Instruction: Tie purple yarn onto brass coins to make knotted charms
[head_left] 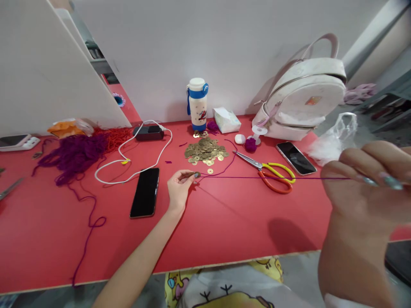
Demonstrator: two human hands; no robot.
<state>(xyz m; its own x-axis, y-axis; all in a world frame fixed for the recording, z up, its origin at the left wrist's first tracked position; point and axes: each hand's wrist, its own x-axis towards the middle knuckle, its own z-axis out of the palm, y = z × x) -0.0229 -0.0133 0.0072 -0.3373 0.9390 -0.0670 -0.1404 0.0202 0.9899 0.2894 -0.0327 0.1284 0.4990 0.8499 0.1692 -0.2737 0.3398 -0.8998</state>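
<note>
Over the red table, my left hand pinches a brass coin between thumb and fingers. A purple cord runs from that coin, stretched straight to the right. Its other end passes into my right hand, which is raised close to the camera with its fingers curled closed round the cord. Just beyond my left hand lies a heap of brass coins, with a single loose coin in front of it. Another slack piece of purple cord curves from the coin toward the scissors' tip.
Scissors with red and yellow handles lie under the taut cord. Two phones, a power bank with white cable, and a purple yarn pile rest on the table. A bottle, tissue pack and white backpack stand behind.
</note>
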